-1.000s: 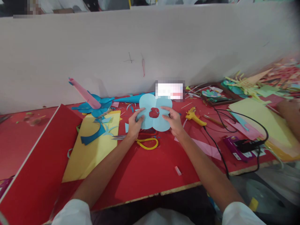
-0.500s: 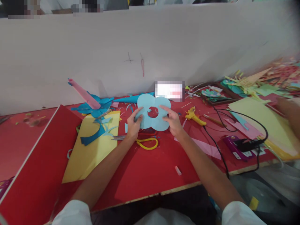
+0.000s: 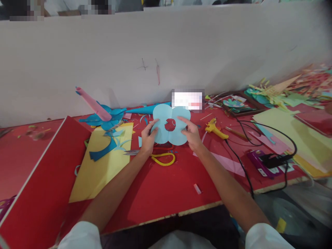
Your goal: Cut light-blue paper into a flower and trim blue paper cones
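Observation:
I hold up a light blue paper flower (image 3: 169, 117) with a round hole in its middle, above the red table (image 3: 160, 193). My left hand (image 3: 147, 138) pinches its left petals, thumb on the front. My right hand (image 3: 192, 135) grips the right petals, thumb reaching toward the hole. Under the flower, yellow-handled scissors (image 3: 162, 157) lie on the table, between my wrists.
A yellow sheet (image 3: 103, 162) with blue scraps lies at left, beside a large red board (image 3: 38, 193). A pink and blue paper cone (image 3: 94, 105) leans by the white partition (image 3: 155, 52). A yellow glue gun (image 3: 215, 128), black cables (image 3: 259, 145) and paper piles (image 3: 290, 131) sit at right.
The flower has turned slightly in my hands. An arm at the far right edge has moved out of view.

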A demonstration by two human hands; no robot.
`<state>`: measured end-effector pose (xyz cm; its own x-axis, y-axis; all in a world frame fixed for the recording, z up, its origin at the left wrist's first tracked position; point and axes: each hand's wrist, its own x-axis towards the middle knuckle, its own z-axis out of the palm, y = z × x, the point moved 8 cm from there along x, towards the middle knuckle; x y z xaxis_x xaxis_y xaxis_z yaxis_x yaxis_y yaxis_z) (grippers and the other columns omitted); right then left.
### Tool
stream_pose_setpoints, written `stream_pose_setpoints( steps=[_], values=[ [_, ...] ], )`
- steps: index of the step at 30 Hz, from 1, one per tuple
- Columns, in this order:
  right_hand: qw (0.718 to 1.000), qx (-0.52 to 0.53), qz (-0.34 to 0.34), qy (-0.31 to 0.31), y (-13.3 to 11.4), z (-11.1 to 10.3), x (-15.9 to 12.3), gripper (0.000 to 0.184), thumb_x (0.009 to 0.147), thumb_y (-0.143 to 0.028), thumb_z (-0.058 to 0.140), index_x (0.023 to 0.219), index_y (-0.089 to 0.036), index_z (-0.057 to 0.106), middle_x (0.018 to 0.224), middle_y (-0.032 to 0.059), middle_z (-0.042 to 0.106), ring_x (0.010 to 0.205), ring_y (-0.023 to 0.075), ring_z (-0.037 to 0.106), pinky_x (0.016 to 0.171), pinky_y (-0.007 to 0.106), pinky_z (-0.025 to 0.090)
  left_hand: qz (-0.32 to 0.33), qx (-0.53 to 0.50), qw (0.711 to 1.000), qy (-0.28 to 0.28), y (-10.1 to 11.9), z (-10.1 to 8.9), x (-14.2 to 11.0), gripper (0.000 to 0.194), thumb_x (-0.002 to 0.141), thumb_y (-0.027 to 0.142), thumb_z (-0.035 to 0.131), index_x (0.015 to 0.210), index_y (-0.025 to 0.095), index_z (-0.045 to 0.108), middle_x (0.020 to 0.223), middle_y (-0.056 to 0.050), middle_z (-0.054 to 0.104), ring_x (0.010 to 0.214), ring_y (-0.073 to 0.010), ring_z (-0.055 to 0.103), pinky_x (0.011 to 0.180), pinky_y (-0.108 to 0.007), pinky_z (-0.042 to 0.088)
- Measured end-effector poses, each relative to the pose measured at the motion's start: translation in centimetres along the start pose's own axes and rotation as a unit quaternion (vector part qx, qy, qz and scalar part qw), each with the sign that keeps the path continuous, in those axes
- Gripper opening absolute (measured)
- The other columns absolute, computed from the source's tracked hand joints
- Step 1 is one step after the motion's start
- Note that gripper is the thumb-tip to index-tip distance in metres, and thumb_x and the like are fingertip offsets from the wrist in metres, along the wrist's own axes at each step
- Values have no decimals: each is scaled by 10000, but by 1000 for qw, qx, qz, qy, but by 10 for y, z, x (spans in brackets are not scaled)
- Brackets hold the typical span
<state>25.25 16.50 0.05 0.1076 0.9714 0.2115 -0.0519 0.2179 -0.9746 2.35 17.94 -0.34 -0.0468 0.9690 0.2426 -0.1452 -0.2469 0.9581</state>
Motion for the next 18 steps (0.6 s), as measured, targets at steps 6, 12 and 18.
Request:
stream_pose_setpoints(
  steps=[6,12,18],
  values=[
    [999,-18,4,29,-4,-3,-3,581,786,-256,699,1364,-292,740,1139,44,761,1019,303,682,942,496,585,1,0,1000,5,0,-1,0,466,873,359,786,1323,238,768,1457,-93,718,1369,-312,650,1130,-444,539],
    [998,-24,-8,64,-5,-8,-2,541,824,-333,740,1364,-295,721,893,28,664,910,269,640,880,437,582,3,11,1000,4,2,0,0,494,865,390,798,1333,234,763,1450,-94,723,1331,-307,669,1056,-416,581],
    [995,-72,-13,74,1,-12,-1,391,849,-336,687,1218,-269,799,734,-8,546,703,209,501,758,388,502,-9,27,1000,8,-4,-2,2,487,871,370,768,1334,223,763,1397,-90,751,1239,-284,707,981,-385,598]
  ],
)
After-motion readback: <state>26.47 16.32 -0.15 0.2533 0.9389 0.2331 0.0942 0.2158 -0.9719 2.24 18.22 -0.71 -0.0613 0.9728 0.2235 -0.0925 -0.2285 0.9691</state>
